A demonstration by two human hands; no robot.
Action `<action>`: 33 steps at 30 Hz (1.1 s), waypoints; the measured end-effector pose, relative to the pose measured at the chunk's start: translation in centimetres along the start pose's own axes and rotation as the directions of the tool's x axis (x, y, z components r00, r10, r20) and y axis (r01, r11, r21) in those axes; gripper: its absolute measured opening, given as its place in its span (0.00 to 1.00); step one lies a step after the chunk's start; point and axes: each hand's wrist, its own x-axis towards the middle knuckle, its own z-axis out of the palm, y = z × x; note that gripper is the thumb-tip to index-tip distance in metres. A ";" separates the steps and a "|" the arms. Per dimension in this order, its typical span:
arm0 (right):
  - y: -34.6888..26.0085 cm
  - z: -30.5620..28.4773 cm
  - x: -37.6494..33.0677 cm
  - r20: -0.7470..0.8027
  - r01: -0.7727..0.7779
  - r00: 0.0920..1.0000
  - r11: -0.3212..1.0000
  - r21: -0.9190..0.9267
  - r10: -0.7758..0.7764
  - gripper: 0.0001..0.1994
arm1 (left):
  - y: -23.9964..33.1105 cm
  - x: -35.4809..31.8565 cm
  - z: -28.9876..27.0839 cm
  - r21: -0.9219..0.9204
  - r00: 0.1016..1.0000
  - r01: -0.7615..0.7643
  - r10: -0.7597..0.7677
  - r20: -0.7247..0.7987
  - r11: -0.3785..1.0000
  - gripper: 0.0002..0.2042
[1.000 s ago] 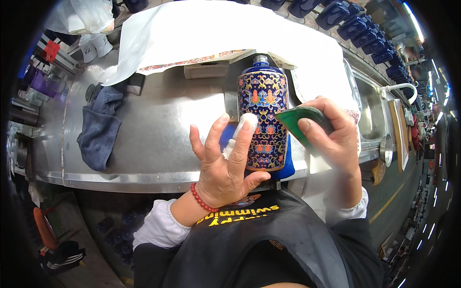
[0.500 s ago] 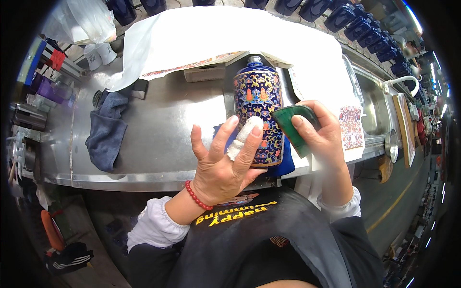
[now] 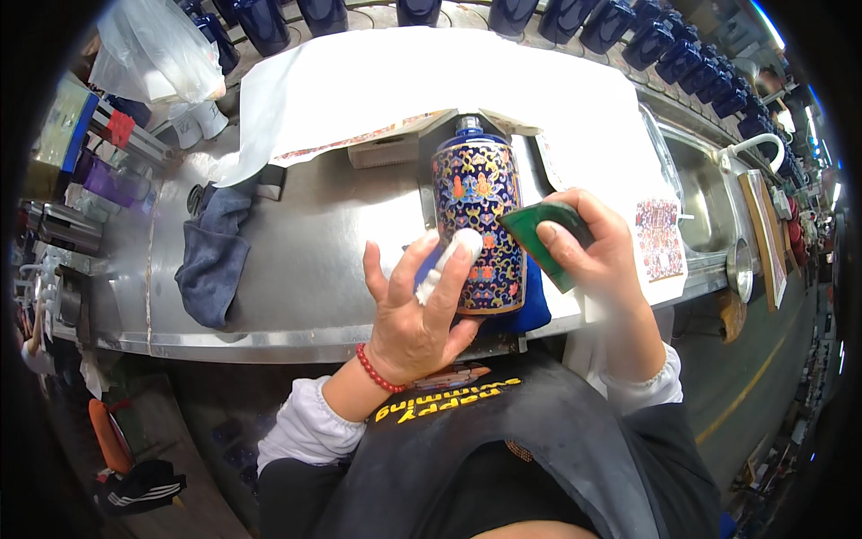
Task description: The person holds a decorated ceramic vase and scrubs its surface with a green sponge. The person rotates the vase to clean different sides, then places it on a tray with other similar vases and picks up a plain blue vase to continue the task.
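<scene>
A dark blue bottle (image 3: 479,198) with a colourful floral pattern lies on the bench, its neck pointing away from me. Dark blue cloth shows under its lower right side. My left hand (image 3: 417,319) is by the bottle's lower left, fingers spread, with a white wrapping (image 3: 462,247) around one finger. Its thumb reaches toward the bottle's base; whether it touches is hard to tell. In my right hand (image 3: 593,242) is a flat green scraper (image 3: 541,235), pinched between thumb and fingers. The scraper's corner is at the bottle's right side; I cannot tell whether it touches.
White paper sheets (image 3: 359,99) cover the bench's far side. A patterned sheet (image 3: 660,238) lies at right, before a sink (image 3: 705,198) with a white tap. At left lies a grey-blue towel (image 3: 214,260) on the metal bench (image 3: 314,242). Several dark blue bottles (image 3: 417,11) line the back.
My left hand's fingers have drawn slightly down and left over the bottle. The scraper stays in my right hand, its angle a little changed. The whole view has shifted slightly.
</scene>
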 end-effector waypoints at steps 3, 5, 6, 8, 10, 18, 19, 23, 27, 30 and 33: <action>-1.5 -0.8 2.3 0.152 0.199 0.972 0.972 -0.124 -0.179 0.09 | 0.1 -0.3 0.1 0.019 1.000 -0.005 0.005 -0.003 1.000 0.47; -1.7 -0.8 4.5 0.248 0.365 0.907 0.929 -0.060 -0.340 0.09 | 0.3 -0.1 0.3 0.022 1.000 0.008 -0.008 -0.029 1.000 0.50; -1.6 -0.8 5.4 0.246 0.262 0.938 0.964 -0.047 -0.243 0.10 | 0.5 0.0 0.4 0.018 0.999 0.051 -0.050 -0.013 0.999 0.54; -1.2 -0.6 6.6 0.094 0.259 0.964 0.958 -0.120 -0.249 0.11 | 0.9 0.4 0.7 -0.037 0.975 0.216 -0.215 0.049 0.976 0.54; -1.2 -0.5 7.1 0.189 0.545 0.837 0.745 -0.385 -0.514 0.12 | 0.9 0.7 0.8 -0.033 0.938 0.332 -0.327 0.114 0.943 0.57; -3.9 0.0 8.7 0.220 0.667 0.725 0.587 -0.459 -0.652 0.08 | 0.6 0.8 1.0 -0.021 0.944 0.317 -0.313 0.105 0.948 0.58; -4.1 0.2 7.4 0.346 0.767 0.615 0.435 -0.472 -0.709 0.09 | 0.6 0.7 1.0 -0.027 0.942 0.320 -0.315 0.115 0.947 0.58; -3.4 -0.5 6.0 0.413 0.655 0.657 0.749 0.100 -0.631 0.06 | 0.6 0.8 1.1 -0.033 0.951 0.293 -0.288 0.114 0.955 0.59; -2.4 -0.3 7.1 0.139 0.639 0.706 0.541 -0.547 -0.694 0.10 | 1.4 1.3 0.4 0.084 0.935 0.314 -0.323 0.146 0.946 0.59; -3.4 0.1 6.2 0.423 0.725 0.657 0.677 -0.127 -0.624 0.09 | 1.6 1.6 0.3 0.100 0.935 0.325 -0.335 0.115 0.941 0.59; -3.2 0.6 8.1 0.178 0.451 0.883 0.890 -0.064 -0.435 0.06 | 2.1 1.6 0.2 0.107 0.929 0.337 -0.349 0.123 0.935 0.57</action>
